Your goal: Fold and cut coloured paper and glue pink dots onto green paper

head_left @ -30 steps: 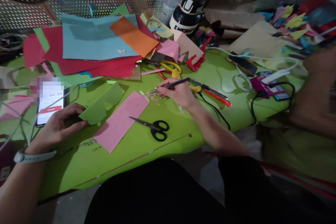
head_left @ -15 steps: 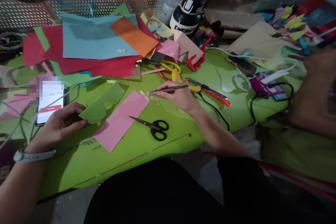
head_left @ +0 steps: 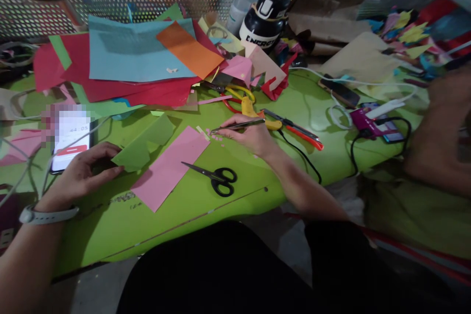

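My left hand point(head_left: 90, 169) has its thumb and fingers closed about the near end of a folded light green paper point(head_left: 138, 149). In my right hand point(head_left: 250, 136) is a slim pair of dark metal tweezers point(head_left: 245, 124), held like a pen. Their tips reach down among tiny pink paper bits point(head_left: 218, 138) on the table. Beside these bits lies a small pale yellow strip point(head_left: 202, 133), at the upper corner of a pink paper rectangle point(head_left: 171, 169). Black-handled scissors point(head_left: 217, 179) rest with their blade tip over the pink paper's edge.
A lit phone point(head_left: 71, 140) lies beyond my left hand. Coloured sheets point(head_left: 136, 51) are piled at the back. Yellow-handled pliers point(head_left: 248, 108) and a red-handled cutter point(head_left: 305, 137) lie past my right hand. A black bottle point(head_left: 263, 22) stands behind. Another person's arm point(head_left: 441, 127) is at right.
Almost nothing differs. The view has shifted very slightly; both hands, the green paper and the tweezers stay in about the same places.
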A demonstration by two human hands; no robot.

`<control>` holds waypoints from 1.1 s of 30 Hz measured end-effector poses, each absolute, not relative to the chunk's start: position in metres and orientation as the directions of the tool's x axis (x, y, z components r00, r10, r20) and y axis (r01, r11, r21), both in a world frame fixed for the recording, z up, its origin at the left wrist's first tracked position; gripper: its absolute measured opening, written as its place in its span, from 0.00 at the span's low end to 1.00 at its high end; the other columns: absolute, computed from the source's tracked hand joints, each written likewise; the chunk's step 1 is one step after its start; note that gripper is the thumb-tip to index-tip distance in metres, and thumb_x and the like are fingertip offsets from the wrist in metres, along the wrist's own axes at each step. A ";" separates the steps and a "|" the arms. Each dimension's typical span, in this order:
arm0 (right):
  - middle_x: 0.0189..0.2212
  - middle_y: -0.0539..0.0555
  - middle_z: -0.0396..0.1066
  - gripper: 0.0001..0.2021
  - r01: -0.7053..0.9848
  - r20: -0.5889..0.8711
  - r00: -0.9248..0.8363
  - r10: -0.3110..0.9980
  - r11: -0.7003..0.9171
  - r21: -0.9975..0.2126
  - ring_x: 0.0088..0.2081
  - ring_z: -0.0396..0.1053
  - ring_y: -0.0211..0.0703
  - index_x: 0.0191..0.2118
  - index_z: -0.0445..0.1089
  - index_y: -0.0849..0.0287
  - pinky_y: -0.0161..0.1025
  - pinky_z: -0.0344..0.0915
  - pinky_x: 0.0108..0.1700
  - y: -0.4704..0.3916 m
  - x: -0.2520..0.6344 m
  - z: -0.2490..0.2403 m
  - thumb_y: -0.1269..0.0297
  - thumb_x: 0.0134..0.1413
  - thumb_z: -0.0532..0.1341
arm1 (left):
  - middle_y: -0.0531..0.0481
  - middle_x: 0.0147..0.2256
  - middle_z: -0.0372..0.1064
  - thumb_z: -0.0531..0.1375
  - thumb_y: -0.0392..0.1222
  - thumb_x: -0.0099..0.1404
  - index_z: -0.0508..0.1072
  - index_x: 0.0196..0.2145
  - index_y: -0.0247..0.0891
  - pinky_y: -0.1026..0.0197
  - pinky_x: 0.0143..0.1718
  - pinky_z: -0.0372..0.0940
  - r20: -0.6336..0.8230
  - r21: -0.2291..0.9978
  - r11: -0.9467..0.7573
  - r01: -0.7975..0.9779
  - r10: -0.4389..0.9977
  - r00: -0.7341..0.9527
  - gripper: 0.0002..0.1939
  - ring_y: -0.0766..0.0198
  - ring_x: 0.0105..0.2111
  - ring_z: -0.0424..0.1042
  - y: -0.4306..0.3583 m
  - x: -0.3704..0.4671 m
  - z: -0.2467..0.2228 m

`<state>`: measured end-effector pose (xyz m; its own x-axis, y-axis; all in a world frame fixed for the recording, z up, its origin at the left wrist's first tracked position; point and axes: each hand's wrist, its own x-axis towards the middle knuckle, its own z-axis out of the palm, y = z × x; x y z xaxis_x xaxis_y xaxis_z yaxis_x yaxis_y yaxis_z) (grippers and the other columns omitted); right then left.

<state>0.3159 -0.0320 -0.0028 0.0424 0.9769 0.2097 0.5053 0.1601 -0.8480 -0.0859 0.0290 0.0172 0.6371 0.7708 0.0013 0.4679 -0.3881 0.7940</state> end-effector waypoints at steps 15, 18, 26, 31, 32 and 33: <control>0.26 0.50 0.79 0.10 0.273 0.220 0.107 0.970 0.184 -0.944 0.28 0.79 0.43 0.32 0.76 0.55 0.40 0.78 0.29 -0.041 0.281 0.021 0.57 0.51 0.73 | 0.49 0.32 0.71 0.68 0.43 0.60 0.73 0.34 0.37 0.67 0.30 0.67 -0.123 0.959 -0.060 0.277 0.793 0.597 0.10 0.65 0.30 0.71 0.023 -0.080 0.012; 0.26 0.50 0.79 0.08 0.214 0.221 0.036 0.975 0.209 -0.954 0.29 0.79 0.44 0.33 0.76 0.54 0.40 0.79 0.29 -0.040 0.250 0.036 0.58 0.52 0.72 | 0.50 0.31 0.71 0.70 0.43 0.57 0.73 0.33 0.36 0.67 0.28 0.66 -0.139 0.979 0.018 0.203 0.785 0.603 0.11 0.66 0.29 0.71 0.020 -0.077 0.013; 0.30 0.49 0.80 0.04 0.137 0.238 -0.224 0.945 0.272 -0.953 0.32 0.79 0.42 0.35 0.78 0.53 0.39 0.76 0.32 -0.027 0.182 0.035 0.60 0.55 0.71 | 0.51 0.28 0.73 0.70 0.40 0.55 0.74 0.31 0.35 0.67 0.28 0.64 -0.192 0.978 0.202 0.052 0.782 0.593 0.09 0.67 0.27 0.70 0.011 -0.072 0.010; 0.30 0.48 0.79 0.05 0.177 0.277 -0.214 0.937 0.316 -0.932 0.31 0.78 0.42 0.36 0.78 0.51 0.39 0.75 0.31 -0.028 0.172 0.031 0.61 0.54 0.72 | 0.52 0.27 0.73 0.69 0.37 0.55 0.75 0.31 0.34 0.67 0.30 0.66 -0.171 0.967 0.249 -0.054 0.793 0.585 0.07 0.69 0.27 0.71 0.011 -0.072 0.003; 0.30 0.48 0.79 0.05 0.193 0.290 -0.199 0.936 0.328 -0.925 0.31 0.78 0.42 0.36 0.78 0.50 0.40 0.76 0.31 -0.029 0.172 0.032 0.61 0.53 0.72 | 0.52 0.27 0.73 0.69 0.37 0.55 0.75 0.31 0.34 0.67 0.30 0.67 -0.168 0.964 0.255 -0.071 0.795 0.582 0.07 0.69 0.27 0.71 0.011 -0.072 0.002; 0.31 0.48 0.79 0.06 0.201 0.300 -0.178 0.937 0.333 -0.921 0.31 0.78 0.42 0.36 0.78 0.50 0.40 0.76 0.31 -0.029 0.173 0.032 0.61 0.52 0.73 | 0.52 0.27 0.73 0.69 0.37 0.55 0.75 0.31 0.35 0.67 0.30 0.67 -0.163 0.962 0.260 -0.087 0.798 0.580 0.07 0.69 0.27 0.71 0.012 -0.072 0.001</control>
